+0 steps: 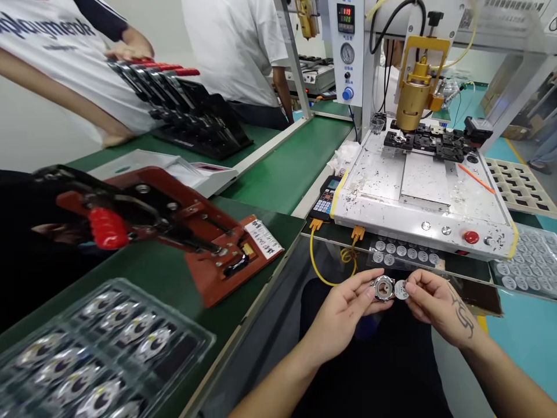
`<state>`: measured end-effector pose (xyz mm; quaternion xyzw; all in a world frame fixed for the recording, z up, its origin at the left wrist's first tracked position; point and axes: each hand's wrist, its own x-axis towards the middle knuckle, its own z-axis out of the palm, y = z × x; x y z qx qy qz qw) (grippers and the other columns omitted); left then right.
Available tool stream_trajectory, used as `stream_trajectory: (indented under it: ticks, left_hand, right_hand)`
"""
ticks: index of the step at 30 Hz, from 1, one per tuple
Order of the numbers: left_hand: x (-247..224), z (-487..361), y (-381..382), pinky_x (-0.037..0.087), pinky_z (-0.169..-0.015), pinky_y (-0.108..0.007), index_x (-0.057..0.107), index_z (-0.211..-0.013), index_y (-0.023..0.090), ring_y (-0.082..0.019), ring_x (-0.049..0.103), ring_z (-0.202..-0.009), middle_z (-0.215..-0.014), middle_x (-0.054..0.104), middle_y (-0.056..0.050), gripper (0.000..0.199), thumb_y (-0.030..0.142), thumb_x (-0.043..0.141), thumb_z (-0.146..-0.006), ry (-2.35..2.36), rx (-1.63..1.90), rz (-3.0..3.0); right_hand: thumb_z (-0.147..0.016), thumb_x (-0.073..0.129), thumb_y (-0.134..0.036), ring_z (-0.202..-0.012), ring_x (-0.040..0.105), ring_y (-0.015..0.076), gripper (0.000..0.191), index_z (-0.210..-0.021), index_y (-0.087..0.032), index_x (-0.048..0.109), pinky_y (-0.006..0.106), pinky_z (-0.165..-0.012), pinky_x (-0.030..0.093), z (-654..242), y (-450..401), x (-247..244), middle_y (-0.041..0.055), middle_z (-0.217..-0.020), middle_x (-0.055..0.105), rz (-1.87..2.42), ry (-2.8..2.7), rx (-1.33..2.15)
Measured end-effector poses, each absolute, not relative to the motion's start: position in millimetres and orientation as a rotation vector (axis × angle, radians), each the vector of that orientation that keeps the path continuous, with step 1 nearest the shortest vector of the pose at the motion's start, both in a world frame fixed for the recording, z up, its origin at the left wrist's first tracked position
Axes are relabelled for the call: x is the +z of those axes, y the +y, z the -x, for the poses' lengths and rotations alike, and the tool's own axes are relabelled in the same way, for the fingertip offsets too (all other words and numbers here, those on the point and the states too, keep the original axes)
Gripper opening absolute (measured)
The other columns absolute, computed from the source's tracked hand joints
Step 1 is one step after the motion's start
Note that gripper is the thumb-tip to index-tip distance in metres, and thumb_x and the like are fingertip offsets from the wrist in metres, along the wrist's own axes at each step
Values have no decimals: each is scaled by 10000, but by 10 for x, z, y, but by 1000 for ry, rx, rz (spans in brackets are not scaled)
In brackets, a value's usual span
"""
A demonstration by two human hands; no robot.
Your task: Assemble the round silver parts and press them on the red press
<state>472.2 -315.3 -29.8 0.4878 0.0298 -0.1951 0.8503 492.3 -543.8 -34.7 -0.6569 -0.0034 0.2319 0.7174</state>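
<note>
My left hand (352,310) pinches a round, shiny metal watch case (384,288) between thumb and fingers, its ring-shaped opening facing up. Right beside it, my right hand (435,302) grips a thin, pale round disc (401,289) with faint markings by its edge. The disc's edge is close against the case; whether they touch I cannot tell. Both hands are above my lap, in front of the bench edge. Just beyond them lies a clear sheet of similar discs (401,251) in rows.
A white machine (435,197) with a gold press head (411,98) stands ahead. At left are a red-handled toggle clamp fixture (174,215) and a plastic tray (204,337) of watch cases. A yellow cable (314,255) hangs at the bench edge. Co-workers (235,52) stand beyond.
</note>
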Motion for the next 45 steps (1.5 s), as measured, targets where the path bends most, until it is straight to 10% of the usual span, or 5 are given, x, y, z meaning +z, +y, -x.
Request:
stream_trajectory:
  ticks: [8,37,45]
  left_hand:
    - [-247,-4652,-3158,635,-1073,-506,769,-1338,229,-319,767,-1173,-1248,806,-102,479,444,845,-916,45,-393,-1051]
    - [-328,-4548,-3304,661,-993,-378,692,-1367,172,-243,812,-1064,-1237,814,-113,360,265,624,-1026,-71,-169,-1507]
    - [-129,-4642,-3055,578,-1111,-442,500,-1538,258,-268,724,-1266,-1396,735,-126,485,266,574,-1059,-214,-170,-1715]
  right_hand:
    - [-990,679,-539,-948,608,245,332,-825,-255,635,358,-795,529,-4930,-5228,-47,74,-1088,666,1834,-291,228]
    - [-1053,651,-306,-914,588,206,229,-883,-245,509,331,-799,504,-4849,-5185,-318,38,-993,578,2100,-470,-114]
    - [-1073,623,-295,-983,655,229,119,-1148,-267,711,360,-872,550,-4977,-5124,-345,69,-1077,686,1962,-674,-81]
